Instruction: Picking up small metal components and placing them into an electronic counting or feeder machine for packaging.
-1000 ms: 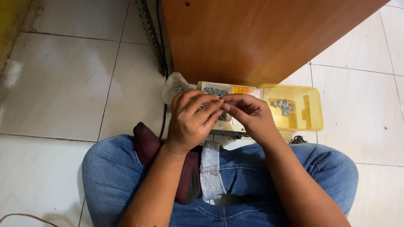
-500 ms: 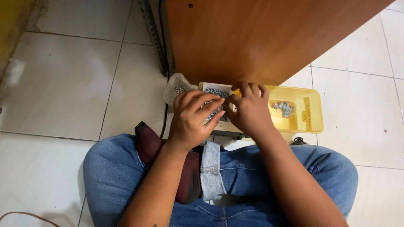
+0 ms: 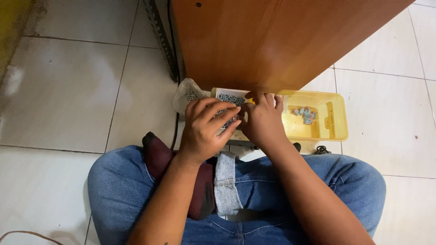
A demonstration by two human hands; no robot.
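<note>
Left hand: my left hand (image 3: 206,131) is curling its fingers (image 3: 222,111) down over a small heap of grey screws (image 3: 230,99); the fingers are bent and closed over them, but I cannot tell how many they are actually gripping.
Right hand: my right hand (image 3: 263,120) is sitting just beside the left, knuckles up, fingertips pinched together at the near edge of the wooden panel (image 3: 272,41); what it is pinching is hidden from me.
Screws: they are lying in a pale compartment directly under and ahead of my left fingertips, touching them.
Yellow tray (image 3: 338,120): it is lying on the floor immediately to the outer side of my right hand, with its open side up.
Tray contents: a small cluster of grey fasteners (image 3: 305,115) is resting inside the tray, a little apart from my right knuckles.
Plastic bag (image 3: 188,93): a clear bag holding more small metal pieces is sitting just beyond my left hand, toward its outer side.
Wooden panel: it is extending ahead of both hands, its near edge overhanging the screws.
Floor (image 3: 68,90): pale tiles are spreading out well to the left of my left hand.
Posture: I am sitting cross-legged in blue jeans (image 3: 122,190), both forearms reaching forward over my lap.
</note>
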